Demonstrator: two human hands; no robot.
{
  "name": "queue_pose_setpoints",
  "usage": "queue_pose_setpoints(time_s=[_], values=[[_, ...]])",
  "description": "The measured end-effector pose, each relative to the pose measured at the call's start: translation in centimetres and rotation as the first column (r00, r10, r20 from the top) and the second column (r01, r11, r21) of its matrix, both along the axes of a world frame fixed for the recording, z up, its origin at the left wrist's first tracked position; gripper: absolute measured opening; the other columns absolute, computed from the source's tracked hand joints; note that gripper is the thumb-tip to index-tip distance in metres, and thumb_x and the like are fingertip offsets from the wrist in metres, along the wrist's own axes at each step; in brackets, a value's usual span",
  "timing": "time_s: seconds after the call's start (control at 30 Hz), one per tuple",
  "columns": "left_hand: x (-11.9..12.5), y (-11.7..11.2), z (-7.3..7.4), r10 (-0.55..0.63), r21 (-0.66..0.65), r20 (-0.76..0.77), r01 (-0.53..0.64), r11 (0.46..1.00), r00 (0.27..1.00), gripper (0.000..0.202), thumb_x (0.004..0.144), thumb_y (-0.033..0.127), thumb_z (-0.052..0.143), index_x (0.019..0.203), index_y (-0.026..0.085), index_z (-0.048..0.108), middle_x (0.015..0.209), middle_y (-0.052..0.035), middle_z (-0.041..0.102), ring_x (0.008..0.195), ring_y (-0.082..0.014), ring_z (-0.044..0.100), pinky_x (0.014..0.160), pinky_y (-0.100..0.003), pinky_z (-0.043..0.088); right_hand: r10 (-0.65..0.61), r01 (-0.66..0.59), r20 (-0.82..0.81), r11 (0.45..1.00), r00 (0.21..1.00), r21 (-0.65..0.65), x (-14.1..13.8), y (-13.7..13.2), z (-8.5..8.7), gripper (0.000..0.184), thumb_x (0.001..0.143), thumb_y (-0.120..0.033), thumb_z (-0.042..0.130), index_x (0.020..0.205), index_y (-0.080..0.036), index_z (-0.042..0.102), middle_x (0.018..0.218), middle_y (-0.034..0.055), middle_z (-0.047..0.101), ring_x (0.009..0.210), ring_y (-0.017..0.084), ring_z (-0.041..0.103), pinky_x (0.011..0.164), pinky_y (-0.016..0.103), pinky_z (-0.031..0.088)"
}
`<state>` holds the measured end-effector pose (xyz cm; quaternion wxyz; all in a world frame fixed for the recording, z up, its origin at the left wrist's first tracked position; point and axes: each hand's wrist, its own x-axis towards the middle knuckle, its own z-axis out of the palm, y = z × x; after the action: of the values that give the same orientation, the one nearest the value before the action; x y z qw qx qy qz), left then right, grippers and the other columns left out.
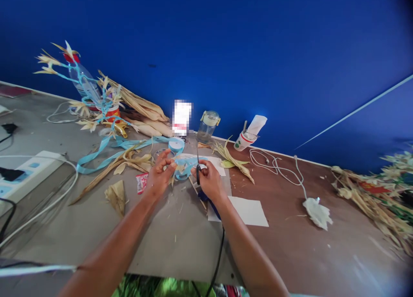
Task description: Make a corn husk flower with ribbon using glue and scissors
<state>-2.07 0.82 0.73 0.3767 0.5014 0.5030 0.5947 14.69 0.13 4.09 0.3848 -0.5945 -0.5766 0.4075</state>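
Observation:
My right hand is closed around dark-handled scissors, their blades pointing up and away from me. Opposite it, my left hand is pinched on a small pale piece of husk; its exact shape is too small to make out. Loops of light blue ribbon lie between and beneath the hands. Just beyond stands the ribbon roll, its long blue tail running left across the table. A red and white packet is beside my left wrist.
Dried husks lie at left, with a blue-stemmed husk-flower arrangement behind. A jar and a paper cup stand along the wall. White paper, a white cable and a power strip lie around.

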Motion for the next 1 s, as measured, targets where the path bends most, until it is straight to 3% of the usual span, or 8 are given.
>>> queue_pose_setpoints(time_s=[0.13,0.3,0.47,0.7,0.77,0.9,1.0], values=[[-0.4,0.0,0.3,0.028,0.052,-0.112,-0.022,0.998,0.993,0.016,0.079,0.035,0.061,0.072,0.021,0.064,0.131,-0.0085,0.053,0.124,-0.0269,0.047,0.106,-0.045,0.030,0.023,-0.018,0.387,1.000,0.922,-0.017,0.0,1.0,0.7,0.036,0.079,-0.034,0.059,0.112,-0.019,0.058,0.075,0.0015,0.066,0.073,0.018,0.061,0.068,0.028,0.041],[-0.5,-0.1,0.6,0.099,0.148,-0.194,-0.071,0.987,0.976,0.013,0.079,0.032,0.058,0.077,0.021,0.064,0.099,-0.0064,0.060,0.100,-0.0221,0.056,0.094,-0.038,0.040,0.080,-0.092,0.635,0.996,0.768,-0.015,-1.1,2.2,1.3,0.039,0.081,-0.038,0.058,0.115,-0.018,0.059,0.092,0.0091,0.071,0.089,0.024,0.065,0.074,0.031,0.043],[-0.5,-0.3,0.8,0.103,0.162,-0.188,-0.073,0.984,0.977,0.010,0.078,0.030,0.060,0.075,0.022,0.065,0.091,-0.0047,0.061,0.094,-0.0215,0.056,0.090,-0.035,0.040,0.209,-0.261,0.766,0.964,0.608,-0.056,-2.7,2.6,1.0,0.026,0.087,-0.033,0.050,0.102,-0.019,0.066,0.098,0.0118,0.072,0.094,0.024,0.066,0.077,0.030,0.045],[-0.4,-0.5,1.1,0.055,0.075,-0.060,-0.050,0.996,0.997,0.014,0.075,0.035,0.062,0.075,0.021,0.064,0.088,-0.0042,0.060,0.090,-0.0212,0.054,0.085,-0.033,0.041,0.263,-0.278,0.833,0.951,0.487,-0.138,-3.5,2.1,1.9,0.028,0.086,-0.033,0.054,0.099,-0.013,0.069,0.098,0.0189,0.071,0.093,0.029,0.067,0.075,0.035,0.048],[-0.3,-0.4,1.0,0.021,0.031,0.006,-0.021,0.999,1.000,0.017,0.076,0.037,0.062,0.076,0.020,0.064,0.087,-0.0038,0.059,0.085,-0.0195,0.053,0.080,-0.031,0.042,0.248,-0.287,0.818,0.952,0.518,-0.107,-3.4,1.9,2.6,0.028,0.088,-0.031,0.051,0.099,-0.013,0.070,0.098,0.0193,0.071,0.094,0.030,0.067,0.078,0.037,0.048],[-0.3,-0.2,0.7,-0.060,-0.027,0.172,0.066,0.997,0.983,0.022,0.077,0.040,0.063,0.081,0.018,0.064,0.081,-0.0024,0.059,0.077,-0.0158,0.051,0.073,-0.027,0.042,0.081,-0.230,0.705,0.966,0.705,0.120,-3.0,1.3,3.8,0.034,0.091,-0.028,0.046,0.119,-0.016,0.062,0.116,0.0139,0.066,0.106,0.024,0.062,0.091,0.033,0.044],[-0.2,-0.2,0.6,-0.098,-0.029,0.274,0.110,0.993,0.957,0.023,0.076,0.041,0.065,0.081,0.018,0.064,0.079,-0.0005,0.059,0.073,-0.0130,0.050,0.070,-0.024,0.041,-0.009,-0.165,0.588,0.956,0.809,0.242,-2.1,1.2,4.2,0.041,0.089,-0.024,0.048,0.129,-0.013,0.055,0.118,0.0135,0.065,0.103,0.023,0.061,0.091,0.032,0.044]])
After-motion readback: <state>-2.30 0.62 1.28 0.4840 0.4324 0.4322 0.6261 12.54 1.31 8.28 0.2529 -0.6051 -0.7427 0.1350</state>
